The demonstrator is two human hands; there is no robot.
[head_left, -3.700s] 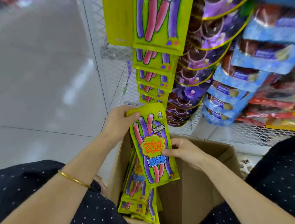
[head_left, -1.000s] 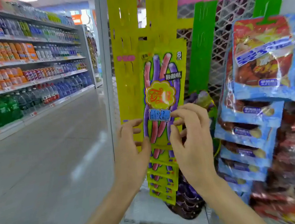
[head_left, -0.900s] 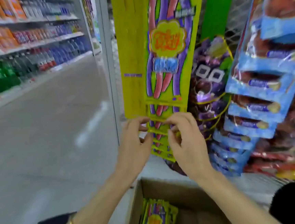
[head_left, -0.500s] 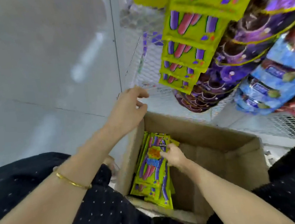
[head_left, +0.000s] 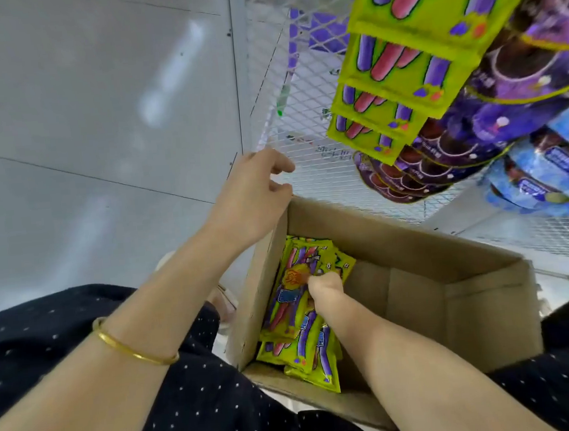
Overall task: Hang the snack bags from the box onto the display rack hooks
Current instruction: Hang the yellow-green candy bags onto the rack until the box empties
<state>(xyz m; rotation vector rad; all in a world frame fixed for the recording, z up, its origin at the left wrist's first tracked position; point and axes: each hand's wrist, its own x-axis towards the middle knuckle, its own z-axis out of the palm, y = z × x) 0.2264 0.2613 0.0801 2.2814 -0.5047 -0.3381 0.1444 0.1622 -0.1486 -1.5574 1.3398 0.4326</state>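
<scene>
Reaching down at lower centre with the right hand [head_left: 325,285] into a brown corrugated cardboard box [head_left: 417,252], open-topped and plain-walled. Pinching, with curled fingers, the upper part of the top glossy lime-green snack bag [head_left: 294,285], flat and rectangular, printed with pink and purple sticks and an orange badge. Leaving beneath it, against the box's left wall, a slumped stack of slick yellow-green packets [head_left: 305,347] of the same print. Holding nothing with the left hand [head_left: 250,197]: released, fingers loosely curled, poised at the box's far left corner; cannot tell whether touching the cardboard rim. Wearing on that wrist a thin smooth gold bangle [head_left: 133,352], above dark fabric with small white dots [head_left: 207,411]. Facing, at upper right, white wire mesh [head_left: 306,165] hung with overlapping lime-green bags [head_left: 401,78], then shiny purple pouches [head_left: 476,143] and pale blue packs [head_left: 547,171] further right. Looking, at upper left, onto smooth grey floor tiles [head_left: 62,131] with soft blurred glare.
</scene>
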